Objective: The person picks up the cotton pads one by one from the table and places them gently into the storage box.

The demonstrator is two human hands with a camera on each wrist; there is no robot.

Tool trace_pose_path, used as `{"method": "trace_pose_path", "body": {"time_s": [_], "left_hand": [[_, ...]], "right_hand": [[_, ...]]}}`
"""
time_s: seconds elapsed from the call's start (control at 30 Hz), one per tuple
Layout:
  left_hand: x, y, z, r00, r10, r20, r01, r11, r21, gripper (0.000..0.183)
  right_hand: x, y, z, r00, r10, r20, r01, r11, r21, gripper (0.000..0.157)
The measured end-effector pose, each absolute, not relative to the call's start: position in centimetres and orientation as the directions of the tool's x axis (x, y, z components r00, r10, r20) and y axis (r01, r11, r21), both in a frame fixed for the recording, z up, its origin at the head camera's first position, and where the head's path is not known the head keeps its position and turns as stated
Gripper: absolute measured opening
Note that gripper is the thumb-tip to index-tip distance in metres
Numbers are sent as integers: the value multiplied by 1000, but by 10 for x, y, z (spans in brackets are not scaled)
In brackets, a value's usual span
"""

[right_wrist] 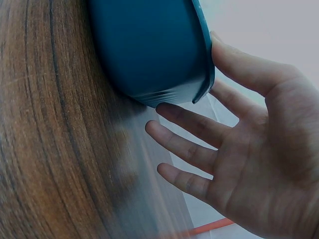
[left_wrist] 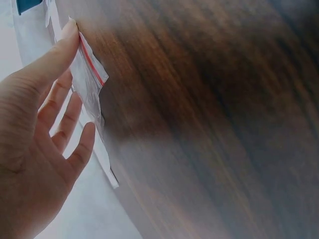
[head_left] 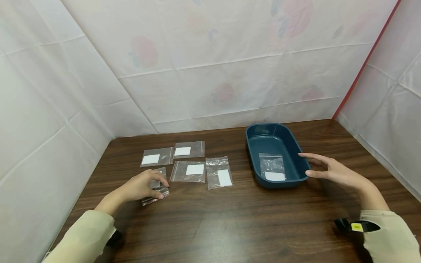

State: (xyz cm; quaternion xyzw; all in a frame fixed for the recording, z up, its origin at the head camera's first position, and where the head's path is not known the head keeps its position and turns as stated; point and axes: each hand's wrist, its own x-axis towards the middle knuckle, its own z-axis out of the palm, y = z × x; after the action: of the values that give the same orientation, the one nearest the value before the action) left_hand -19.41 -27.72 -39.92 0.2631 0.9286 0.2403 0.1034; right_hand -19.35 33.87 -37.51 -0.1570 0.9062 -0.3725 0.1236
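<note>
On the left of the table, my left hand (head_left: pixel 143 184) pinches a small clear zip bag (head_left: pixel 155 199), which is crumpled under the thumb and fingers. In the left wrist view, the thumb lies at the bag's edge near the red zip line (left_wrist: pixel 93 59), and the other fingers are spread apart. At the right, a blue tray (head_left: pixel 268 130) holds one clear zip bag (head_left: pixel 271 162) with a white label. My right hand (head_left: pixel 332 170) touches the tray's right side with thumb and fingertips. Its fingers are nearly straight in the right wrist view.
Several clear zip bags with white labels, among them an upright one (head_left: pixel 213 173) and a sideways one (head_left: pixel 179 173), lie flat between the left hand and the tray. Pale sheeting (head_left: pixel 197 91) hangs behind and beside the dark wooden table (head_left: pixel 250 226).
</note>
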Motion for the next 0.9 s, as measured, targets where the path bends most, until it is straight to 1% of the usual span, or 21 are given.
{"method": "trace_pose_path", "body": {"time_s": [0.27, 0.4, 0.67, 0.9], "left_hand": [[-200, -275, -400, -840, 537, -75, 434, 749, 501, 30], [-202, -274, -400, -851, 518, -90, 408, 759, 508, 31], [-206, -274, -402, -858, 501, -115, 362, 747, 557, 26], [-209, -275, -401, -858, 497, -129, 345, 744, 572, 21]], "right_hand": [[-193, 339, -375, -921, -376, -104, -194, 672, -714, 64], [-193, 340, -375, -920, -377, -104, -195, 671, -715, 64], [-193, 340, -376, -918, -383, -99, -199, 663, -722, 64], [-193, 340, -377, -916, -391, -91, -209, 658, -723, 63]]}}
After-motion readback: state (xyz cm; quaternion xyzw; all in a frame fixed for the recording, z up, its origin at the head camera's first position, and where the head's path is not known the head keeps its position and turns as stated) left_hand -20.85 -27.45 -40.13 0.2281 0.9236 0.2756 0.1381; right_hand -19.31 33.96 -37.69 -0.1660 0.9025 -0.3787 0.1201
